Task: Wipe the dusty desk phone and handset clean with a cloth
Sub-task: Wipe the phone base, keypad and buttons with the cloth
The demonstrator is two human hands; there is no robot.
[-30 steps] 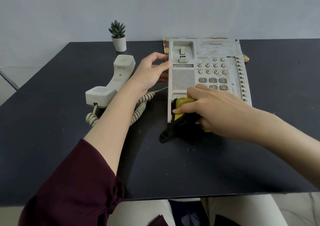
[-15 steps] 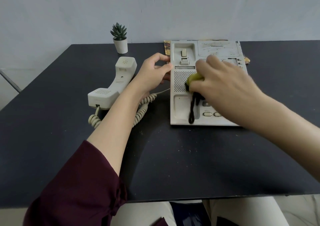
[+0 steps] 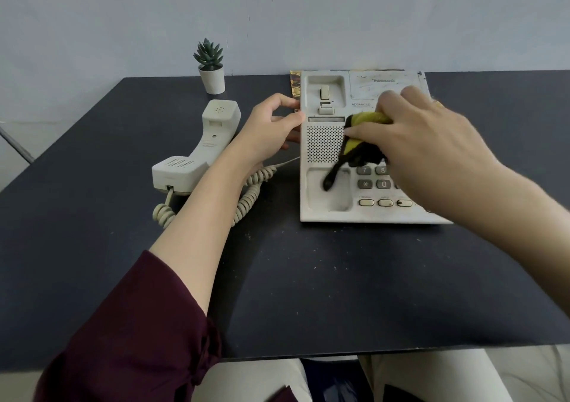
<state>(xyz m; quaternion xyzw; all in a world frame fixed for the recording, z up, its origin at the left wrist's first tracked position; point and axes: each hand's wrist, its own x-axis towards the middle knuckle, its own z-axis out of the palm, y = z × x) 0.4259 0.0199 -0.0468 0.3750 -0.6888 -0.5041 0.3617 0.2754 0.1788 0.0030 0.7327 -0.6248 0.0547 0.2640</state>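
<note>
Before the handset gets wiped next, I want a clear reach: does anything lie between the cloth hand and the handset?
Yes. The left hand and its forearm, steadying the phone, lie between the right hand with the cloth and the handset.

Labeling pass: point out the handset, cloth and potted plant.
handset (image 3: 206,151): head view, on the middle of its grip.
cloth (image 3: 368,119): head view, on the yellow fold above the thumb.
potted plant (image 3: 212,80): head view, on the white pot.

One head-worn camera looks forward and down, close over the dark table (image 3: 92,247) toward the wall (image 3: 277,15).
</note>
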